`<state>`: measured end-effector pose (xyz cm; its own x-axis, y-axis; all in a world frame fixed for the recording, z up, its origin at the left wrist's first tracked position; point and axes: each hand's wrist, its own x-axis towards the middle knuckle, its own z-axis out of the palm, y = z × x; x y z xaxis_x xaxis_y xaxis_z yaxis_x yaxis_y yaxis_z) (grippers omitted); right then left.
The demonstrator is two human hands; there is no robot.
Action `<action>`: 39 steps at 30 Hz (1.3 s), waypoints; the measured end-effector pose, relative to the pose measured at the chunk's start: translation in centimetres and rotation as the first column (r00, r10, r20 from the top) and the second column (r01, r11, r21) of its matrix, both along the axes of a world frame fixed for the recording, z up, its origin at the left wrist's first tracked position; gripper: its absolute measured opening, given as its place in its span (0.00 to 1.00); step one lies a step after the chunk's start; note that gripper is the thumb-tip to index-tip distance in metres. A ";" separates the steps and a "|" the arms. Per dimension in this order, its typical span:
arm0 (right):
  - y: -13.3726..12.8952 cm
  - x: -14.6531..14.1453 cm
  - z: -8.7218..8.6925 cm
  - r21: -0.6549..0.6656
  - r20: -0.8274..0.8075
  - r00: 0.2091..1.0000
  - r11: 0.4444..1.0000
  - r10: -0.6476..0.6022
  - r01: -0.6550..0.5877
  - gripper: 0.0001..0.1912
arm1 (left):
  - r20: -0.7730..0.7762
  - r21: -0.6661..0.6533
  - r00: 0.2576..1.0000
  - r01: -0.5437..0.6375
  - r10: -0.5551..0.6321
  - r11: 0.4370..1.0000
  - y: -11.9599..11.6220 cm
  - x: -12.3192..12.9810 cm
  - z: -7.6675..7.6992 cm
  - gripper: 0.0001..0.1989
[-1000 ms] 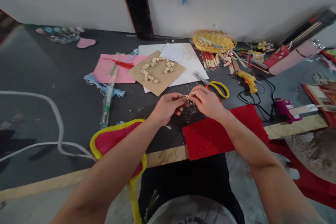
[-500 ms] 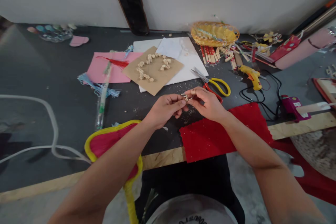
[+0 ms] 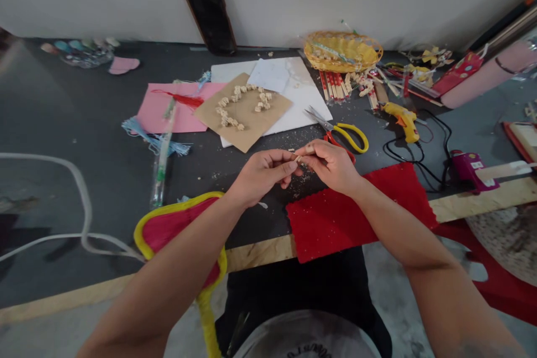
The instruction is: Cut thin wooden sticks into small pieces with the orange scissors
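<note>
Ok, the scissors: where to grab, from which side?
Scissors: take the yellow loop, probably coming in from the person's right. They lie with the blades pointing away, toward the white board, and the red loop is partly hidden behind the right hand, so the yellow loop looks like the more open hold.

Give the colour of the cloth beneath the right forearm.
The cloth is red, best seen in the head view.
</note>
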<state>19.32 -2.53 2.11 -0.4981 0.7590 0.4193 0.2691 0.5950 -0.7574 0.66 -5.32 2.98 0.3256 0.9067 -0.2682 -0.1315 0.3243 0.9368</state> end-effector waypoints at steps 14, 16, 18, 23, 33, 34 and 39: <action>0.0 0.4 0.2 -0.059 -0.018 0.999 0.997 -0.047 0.046 0.07 | -0.086 0.089 0.995 -0.046 0.054 0.995 -0.1 0.2 0.5 0.11; -0.1 0.4 0.4 -0.073 -0.016 0.999 0.997 -0.041 0.040 0.07 | -0.113 0.114 0.992 -0.043 0.056 0.993 -0.1 0.2 0.5 0.11; -0.2 0.3 0.4 -0.094 -0.013 0.999 0.995 -0.034 0.032 0.07 | -0.145 0.134 0.988 -0.027 0.047 0.991 -0.1 0.1 0.4 0.11; -0.2 0.1 0.2 -0.217 -0.044 0.998 0.976 -0.039 0.029 0.07 | -0.155 0.105 0.988 -0.003 0.019 0.994 0.0 0.0 0.2 0.11; 0.1 0.2 0.5 -0.446 -0.111 0.992 0.895 -0.053 -0.002 0.11 | -0.057 0.040 0.998 -0.026 0.028 0.999 0.1 0.0 0.1 0.15; 0.1 0.2 0.5 -0.449 -0.109 0.993 0.894 -0.051 -0.004 0.11 | -0.051 0.036 0.998 -0.034 0.035 0.999 0.1 0.0 0.1 0.15; 0.0 0.1 0.1 -0.438 -0.106 0.994 0.899 -0.031 -0.018 0.11 | -0.063 0.048 0.996 -0.059 0.062 0.997 0.1 0.0 -0.2 0.14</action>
